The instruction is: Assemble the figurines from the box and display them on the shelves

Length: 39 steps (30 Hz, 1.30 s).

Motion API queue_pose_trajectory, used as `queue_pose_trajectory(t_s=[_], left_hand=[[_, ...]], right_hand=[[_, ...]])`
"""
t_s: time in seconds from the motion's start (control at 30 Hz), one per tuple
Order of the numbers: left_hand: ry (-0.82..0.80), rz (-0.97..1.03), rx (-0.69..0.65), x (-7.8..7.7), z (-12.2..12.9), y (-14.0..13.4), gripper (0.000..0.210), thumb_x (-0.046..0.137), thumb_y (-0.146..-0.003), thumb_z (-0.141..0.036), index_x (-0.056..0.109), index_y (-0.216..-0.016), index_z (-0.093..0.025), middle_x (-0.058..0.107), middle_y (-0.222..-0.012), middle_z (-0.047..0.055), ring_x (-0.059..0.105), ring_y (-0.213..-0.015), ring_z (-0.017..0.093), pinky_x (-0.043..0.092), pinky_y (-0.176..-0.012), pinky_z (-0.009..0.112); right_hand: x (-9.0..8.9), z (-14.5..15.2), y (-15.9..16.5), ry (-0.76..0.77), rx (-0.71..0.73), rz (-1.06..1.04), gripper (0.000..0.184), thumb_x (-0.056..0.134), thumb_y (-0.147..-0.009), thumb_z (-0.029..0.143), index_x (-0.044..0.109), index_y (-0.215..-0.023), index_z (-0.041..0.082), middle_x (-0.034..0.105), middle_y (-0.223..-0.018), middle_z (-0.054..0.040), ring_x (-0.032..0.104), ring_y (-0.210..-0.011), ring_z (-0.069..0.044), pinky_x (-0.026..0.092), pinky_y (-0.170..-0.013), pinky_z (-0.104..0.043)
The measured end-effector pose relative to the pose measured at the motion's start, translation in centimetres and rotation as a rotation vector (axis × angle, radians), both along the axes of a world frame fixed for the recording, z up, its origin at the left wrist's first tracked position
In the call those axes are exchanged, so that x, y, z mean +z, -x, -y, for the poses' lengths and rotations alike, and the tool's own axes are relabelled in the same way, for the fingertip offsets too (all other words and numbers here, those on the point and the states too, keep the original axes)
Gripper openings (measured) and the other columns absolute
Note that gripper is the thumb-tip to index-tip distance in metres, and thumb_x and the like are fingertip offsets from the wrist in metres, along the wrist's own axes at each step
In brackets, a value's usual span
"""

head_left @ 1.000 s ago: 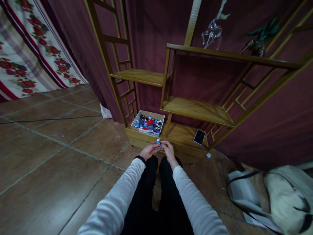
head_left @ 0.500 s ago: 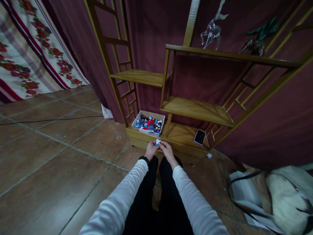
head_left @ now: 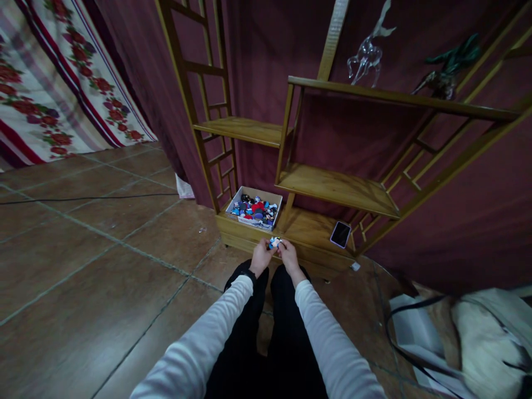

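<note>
Between my two hands, just in front of the low shelf, is a small blue, white and pinkish figurine (head_left: 275,243); its exact kind is too small to make out. My left hand (head_left: 261,257) pinches it from the left, a dark band round the wrist. From the right, the fingers of my right hand (head_left: 288,255) close on its other side. Beyond them, on the bottom shelf, a shallow white cardboard box (head_left: 245,222) holds many small pieces in red, blue, purple, black and white.
A wooden display shelf (head_left: 338,188) stands before a maroon curtain. A phone-like device (head_left: 341,234) lies on its bottom board. Above are a clear glass horse figure (head_left: 367,58) and a dark green figure (head_left: 449,69). A pale bag (head_left: 484,332) sits at right; a black cable (head_left: 91,198) crosses the tiles.
Both hands have shifted slightly right, and more of the small figurine shows between the fingers. The whole view has moved a little; the box stays in place.
</note>
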<state>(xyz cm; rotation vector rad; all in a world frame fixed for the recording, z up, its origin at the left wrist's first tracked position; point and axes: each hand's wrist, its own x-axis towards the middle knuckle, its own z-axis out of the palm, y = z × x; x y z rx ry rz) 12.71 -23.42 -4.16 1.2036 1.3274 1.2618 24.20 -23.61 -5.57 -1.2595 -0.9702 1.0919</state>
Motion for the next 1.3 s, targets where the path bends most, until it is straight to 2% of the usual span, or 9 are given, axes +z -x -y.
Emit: queue_pose_trajectory(t_s=[0.23,0.43,0.63,0.83,0.97,1.17,1.3], left_hand=[[-0.058,-0.114,0.012,0.7,0.7,-0.4,0.025,0.075,-0.057,-0.014,0.055,-0.070,-0.020,0.062,-0.066,0.001,0.060,-0.065,0.016,0.041,-0.064,0.024],[-0.104,-0.324,-0.079,0.7,0.8,-0.3,0.022,0.067,-0.068,-0.017,0.054,-0.085,-0.019,0.064,-0.074,0.001,0.063,-0.071,0.016,0.045,-0.069,0.026],[-0.187,-0.457,-0.116,0.2,0.8,-0.2,0.031,0.061,-0.072,-0.015,0.050,-0.101,-0.019,0.065,-0.091,0.006,0.064,-0.080,0.017,0.047,-0.075,0.029],[-0.236,-0.500,-0.152,0.0,0.8,-0.1,0.044,0.058,-0.072,-0.008,0.045,-0.112,-0.019,0.064,-0.102,0.010,0.062,-0.093,0.021,0.046,-0.084,0.033],[-0.254,-0.507,-0.167,0.0,0.7,-0.2,0.044,0.056,-0.072,-0.006,0.045,-0.113,-0.019,0.063,-0.103,0.009,0.061,-0.096,0.021,0.045,-0.087,0.033],[-0.281,-0.594,-0.185,0.0,0.8,-0.4,0.040,0.053,-0.073,-0.003,0.049,-0.109,-0.018,0.059,-0.104,0.008,0.058,-0.101,0.021,0.044,-0.090,0.034],[-0.293,-0.671,-0.168,0.3,0.9,-0.2,0.037,0.054,-0.076,-0.008,0.049,-0.111,-0.018,0.056,-0.105,0.009,0.057,-0.100,0.021,0.044,-0.089,0.034]], right_hand=[[0.5,0.1,-0.2,0.013,0.048,-0.123,0.024,0.064,-0.062,0.032,0.067,-0.081,0.018,0.063,-0.067,0.0022,0.048,-0.053,-0.009,0.034,-0.046,-0.018],[1.1,0.3,-0.2,0.003,0.078,-0.156,0.034,0.070,-0.058,0.035,0.065,-0.087,0.018,0.068,-0.081,-0.0007,0.057,-0.067,-0.013,0.042,-0.057,-0.022],[0.2,-0.2,0.1,-0.035,0.057,-0.045,0.029,0.071,-0.059,0.032,0.060,-0.083,0.020,0.067,-0.078,0.0015,0.059,-0.072,-0.015,0.046,-0.069,-0.026],[-0.4,-0.5,0.2,-0.066,0.007,0.114,0.020,0.067,-0.062,0.028,0.058,-0.078,0.022,0.065,-0.074,0.0024,0.059,-0.071,-0.016,0.047,-0.068,-0.027],[-0.3,-0.5,0.0,-0.061,0.007,0.164,0.015,0.065,-0.062,0.026,0.058,-0.074,0.022,0.064,-0.070,0.0033,0.058,-0.068,-0.015,0.046,-0.065,-0.026],[-0.4,-0.7,0.0,-0.061,0.014,0.129,0.015,0.066,-0.060,0.025,0.059,-0.073,0.022,0.064,-0.070,0.0029,0.058,-0.069,-0.015,0.046,-0.066,-0.026],[-0.4,-0.7,0.0,-0.075,0.056,0.021,0.024,0.067,-0.061,0.027,0.062,-0.083,0.020,0.067,-0.078,0.0010,0.059,-0.075,-0.015,0.046,-0.071,-0.027]])
